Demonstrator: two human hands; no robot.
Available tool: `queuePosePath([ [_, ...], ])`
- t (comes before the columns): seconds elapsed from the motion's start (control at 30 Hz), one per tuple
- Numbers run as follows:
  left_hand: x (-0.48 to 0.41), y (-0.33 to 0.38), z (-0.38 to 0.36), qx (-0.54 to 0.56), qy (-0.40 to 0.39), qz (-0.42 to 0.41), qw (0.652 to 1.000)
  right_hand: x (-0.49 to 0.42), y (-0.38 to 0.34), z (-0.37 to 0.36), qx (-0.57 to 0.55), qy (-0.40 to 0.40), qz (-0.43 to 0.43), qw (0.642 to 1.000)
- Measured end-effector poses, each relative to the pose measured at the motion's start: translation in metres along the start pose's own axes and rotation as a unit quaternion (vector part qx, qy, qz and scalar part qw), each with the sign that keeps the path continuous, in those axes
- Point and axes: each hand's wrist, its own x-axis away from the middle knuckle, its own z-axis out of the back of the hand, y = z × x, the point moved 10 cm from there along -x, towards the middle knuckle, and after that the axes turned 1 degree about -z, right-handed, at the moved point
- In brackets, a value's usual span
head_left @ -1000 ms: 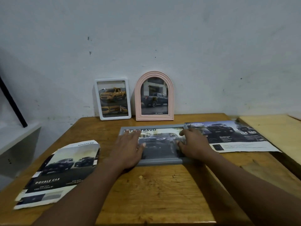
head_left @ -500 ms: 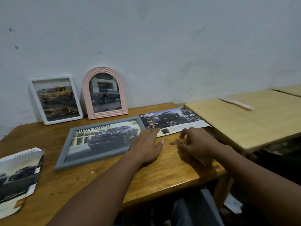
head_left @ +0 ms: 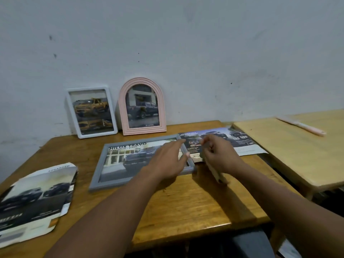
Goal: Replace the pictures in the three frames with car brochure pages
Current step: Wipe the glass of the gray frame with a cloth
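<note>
Both arms reach forward. The left hand [head_left: 167, 159] is flat, fingers straight. The right hand [head_left: 217, 155] curls round a tan thing [head_left: 216, 175] (too blurry to name).

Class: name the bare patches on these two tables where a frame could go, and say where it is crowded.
Bare: front of the brown table, right of the brochure, before the grey frame; the lighter table, nearer than the pen. Crowded: the wall edge, with white frame and pink frame.

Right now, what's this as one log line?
left hand: open over grey frame | right hand: curled, grip unclear | white frame, pink frame: filled, against wall
</note>
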Motion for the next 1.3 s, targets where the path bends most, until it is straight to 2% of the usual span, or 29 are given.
queuePosePath([
  [0.1, 0.002, -0.047, 0.033, -0.010, 0.028, 0.042, 0.999, -0.035, -0.032, -0.024, -0.116, -0.020, -0.038, 0.992],
  [0.17, 0.008, -0.091, 0.054, -0.010, 0.047, 0.084, 0.995, -0.058, -0.053, -0.045, -0.155, -0.046, -0.051, 0.986],
  [0.33, 0.038, -0.195, 0.090, 0.052, 0.083, 0.213, 0.972, -0.114, -0.117, -0.099, -0.146, -0.069, 0.002, 0.987],
  [0.43, 0.053, -0.231, 0.095, 0.075, 0.097, 0.247, 0.961, -0.135, -0.157, -0.135, -0.116, -0.069, 0.063, 0.989],
  [0.5, 0.056, -0.241, 0.096, 0.049, 0.110, 0.238, 0.964, -0.140, -0.177, -0.163, -0.107, -0.092, 0.086, 0.986],
  [0.63, 0.064, -0.249, 0.089, 0.052, 0.126, 0.234, 0.963, -0.119, -0.187, -0.238, -0.020, -0.236, 0.143, 0.961],
  [0.7, 0.065, -0.252, 0.087, 0.059, 0.137, 0.233, 0.961, -0.104, -0.178, -0.256, 0.033, -0.274, 0.164, 0.947],
  [0.9, 0.059, -0.247, 0.083, 0.017, 0.103, 0.212, 0.972, -0.082, -0.176, -0.258, 0.073, -0.254, 0.242, 0.934],
  [1.1, 0.064, -0.250, 0.088, 0.029, 0.136, 0.230, 0.963, -0.073, -0.188, -0.247, 0.074, -0.141, 0.341, 0.927],
  [1.2, 0.067, -0.249, 0.088, 0.032, 0.142, 0.236, 0.961, -0.068, -0.193, -0.246, 0.063, -0.155, 0.363, 0.917],
  [1.3, 0.067, -0.250, 0.088, 0.025, 0.140, 0.240, 0.960, -0.070, -0.186, -0.252, 0.060, -0.219, 0.330, 0.916],
])
